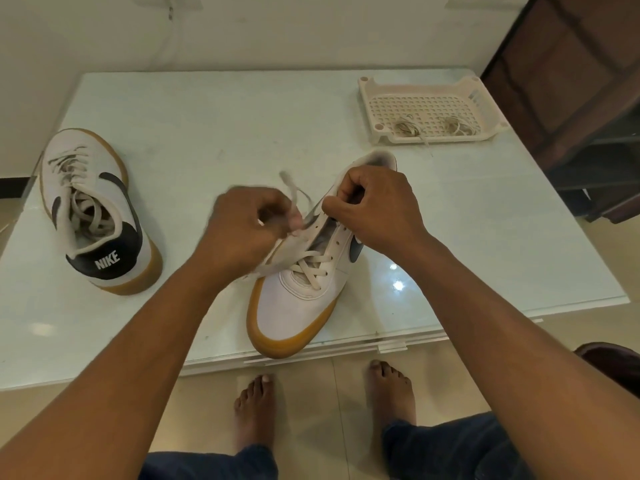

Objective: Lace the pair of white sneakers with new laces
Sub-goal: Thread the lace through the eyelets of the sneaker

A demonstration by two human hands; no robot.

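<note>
Cream lace (290, 187) pinched by left hand (242, 230), right hand (377, 209) gripping sneaker (298, 306).

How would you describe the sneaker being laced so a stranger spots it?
On the table, go to the near edge. The sneaker there lies under the left hand and right hand, toe toward the person. Unlike the other sneaker at far left, it is laced only partway.
</note>
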